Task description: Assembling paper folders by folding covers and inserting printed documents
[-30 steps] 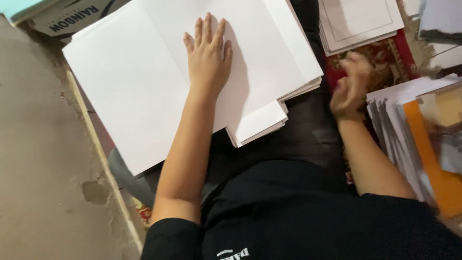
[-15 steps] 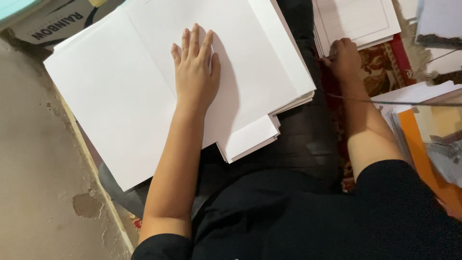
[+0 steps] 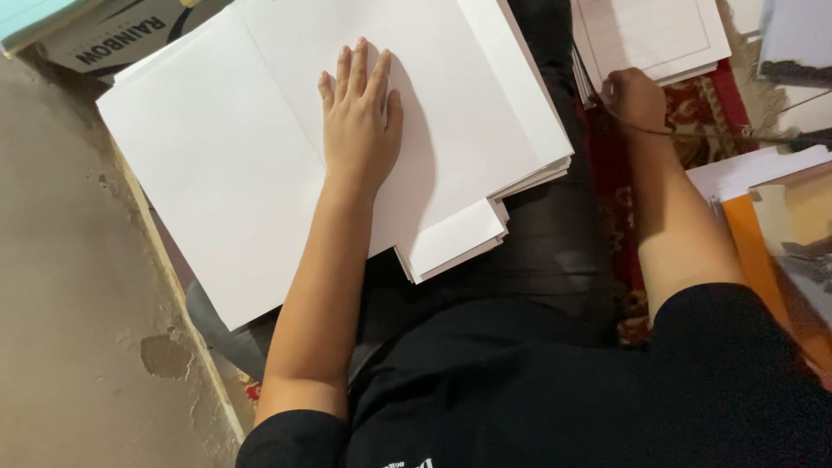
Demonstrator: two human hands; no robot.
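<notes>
A rough, mottled concrete floor (image 3: 69,286) fills the ground left of the big stack of plain white paper sheets (image 3: 217,165), with a pale chipped patch low down. Above the stack's upper left corner lies a flat cardboard box (image 3: 121,35) with a glossy printed face. The stack itself is smooth, matt and rectangular, its sheets fanned slightly so that stepped edges show at its lower right corner, and it rests across the person's lap, which is clad in black cloth. The left hand (image 3: 360,126) lies flat on the middle of the stack, fingers straight and together, palm pressing the top sheet, gripping nothing. Right of the stack, past the dark trouser leg, a red patterned woven rug (image 3: 693,108) shows. On it, up and right of the stack, sits a smaller pile of white sheets with a faint ruled border (image 3: 650,35); the right hand (image 3: 635,97) is curled at this pile's lower edge, fingers bent onto the edges of its sheets. Farthest right of the stack lie stiff orange card folders (image 3: 754,260).
</notes>
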